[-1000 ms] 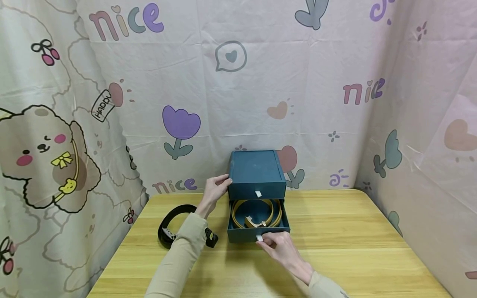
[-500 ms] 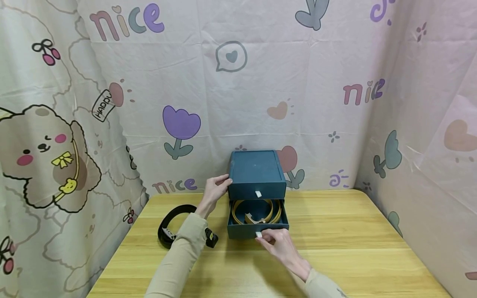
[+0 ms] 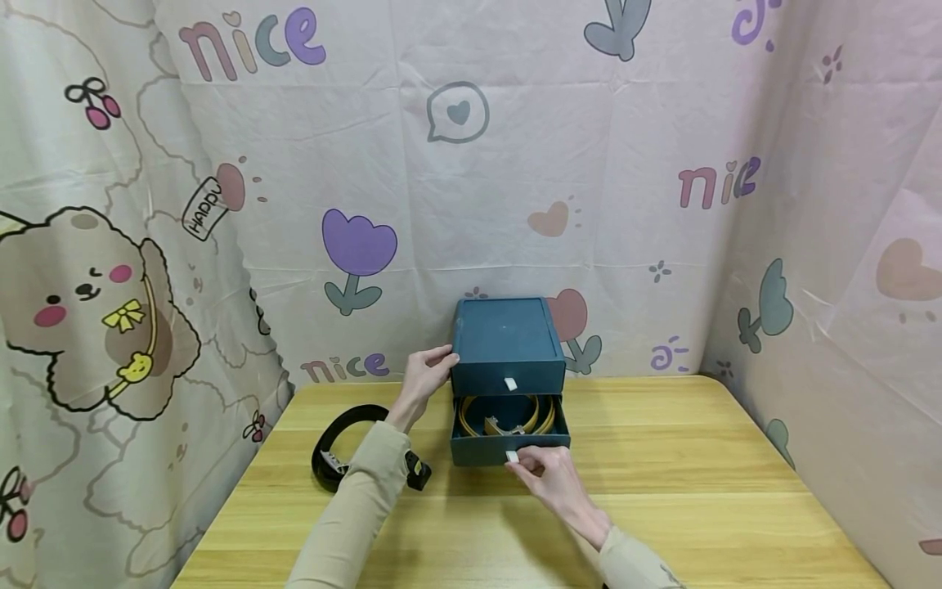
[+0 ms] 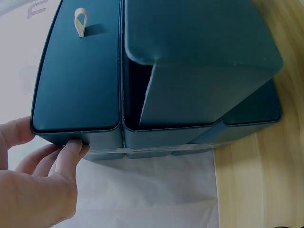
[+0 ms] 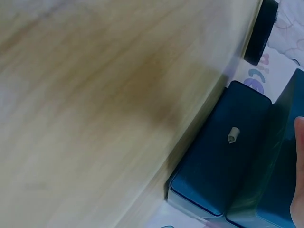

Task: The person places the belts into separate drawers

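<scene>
A blue box (image 3: pixel 508 329) with stacked drawers stands on the table against the wall cloth. Its middle drawer (image 3: pixel 478 451) is pulled partway out and holds a coiled yellow belt (image 3: pixel 550 419). My right hand (image 3: pixel 552 483) pinches the white pull tab (image 3: pixel 511 457) on that drawer's front. My left hand (image 3: pixel 425 380) holds the box's upper left edge; in the left wrist view its fingers (image 4: pixel 69 159) bend against the side wall. In the right wrist view, the bottom drawer (image 5: pixel 218 147) sits closed under the extended one, with only part of my right hand showing.
A coiled black belt (image 3: pixel 329 438) lies on the wooden table (image 3: pixel 699 474) left of the box, partly hidden by my left sleeve (image 3: pixel 353 507). The top drawer (image 3: pixel 478 379) is closed. Printed cloth (image 3: pixel 471 188) hangs behind and at both sides.
The middle drawer has slid a little inward, with my right hand moving along on its tab. Less of the yellow belt shows. My left hand has stayed at the box's edge.
</scene>
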`<state>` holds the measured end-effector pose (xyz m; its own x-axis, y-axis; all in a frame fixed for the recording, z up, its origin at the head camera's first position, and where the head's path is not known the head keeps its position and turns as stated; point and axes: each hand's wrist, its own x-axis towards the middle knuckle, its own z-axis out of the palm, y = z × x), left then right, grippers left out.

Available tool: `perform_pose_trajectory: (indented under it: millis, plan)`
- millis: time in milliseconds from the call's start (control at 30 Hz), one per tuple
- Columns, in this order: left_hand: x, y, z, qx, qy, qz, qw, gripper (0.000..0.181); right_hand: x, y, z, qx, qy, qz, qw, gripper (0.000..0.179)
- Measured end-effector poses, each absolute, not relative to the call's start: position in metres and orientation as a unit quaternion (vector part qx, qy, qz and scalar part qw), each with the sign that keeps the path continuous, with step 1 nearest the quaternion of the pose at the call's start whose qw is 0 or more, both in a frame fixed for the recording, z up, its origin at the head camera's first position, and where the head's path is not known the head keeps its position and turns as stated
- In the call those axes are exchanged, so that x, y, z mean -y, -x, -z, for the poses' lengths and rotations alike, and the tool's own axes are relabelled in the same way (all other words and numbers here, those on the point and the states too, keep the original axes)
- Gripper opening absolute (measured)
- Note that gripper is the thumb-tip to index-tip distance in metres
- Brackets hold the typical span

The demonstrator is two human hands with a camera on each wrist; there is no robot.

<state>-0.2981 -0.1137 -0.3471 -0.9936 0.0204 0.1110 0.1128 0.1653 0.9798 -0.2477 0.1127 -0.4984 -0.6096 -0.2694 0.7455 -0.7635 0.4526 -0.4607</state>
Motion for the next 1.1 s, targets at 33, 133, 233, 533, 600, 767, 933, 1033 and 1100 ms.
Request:
perform_pose_trajectory:
  millis: [33,133,233,533,600,767,933,1033,1100]
  plan:
    - [0.114,0.298,0.347,0.762,0.043,0.645,0.036,0.045,-0.113,0.248,0.498,0.797,-0.323,-0.411,0.301,0.013]
    - [0.113,0.297,0.345,0.763,0.044,0.644,0.035,0.045,-0.112,0.250,0.498,0.798,-0.319,-0.414,0.300,0.013]
    - [0.113,0.296,0.345,0.764,0.045,0.643,0.034,0.045,-0.112,0.252,0.498,0.800,-0.313,-0.417,0.297,0.012]
    - [0.115,0.299,0.347,0.760,0.052,0.647,0.034,0.046,-0.110,0.258,0.497,0.804,-0.300,-0.417,0.298,0.010]
    - [0.114,0.298,0.346,0.759,0.051,0.648,0.033,0.046,-0.110,0.260,0.497,0.804,-0.299,-0.415,0.303,0.010]
    - [0.115,0.307,0.354,0.760,0.044,0.648,0.030,0.046,-0.109,0.263,0.497,0.808,-0.289,-0.410,0.308,0.011]
    - [0.118,0.325,0.372,0.755,0.042,0.653,0.035,0.046,-0.109,0.265,0.496,0.815,-0.277,-0.413,0.299,0.010]
    - [0.119,0.329,0.377,0.755,0.041,0.654,0.042,0.046,-0.108,0.267,0.495,0.817,-0.271,-0.415,0.293,0.009]
    - [0.119,0.329,0.378,0.756,0.041,0.652,0.046,0.046,-0.108,0.268,0.495,0.819,-0.267,-0.417,0.291,0.009]
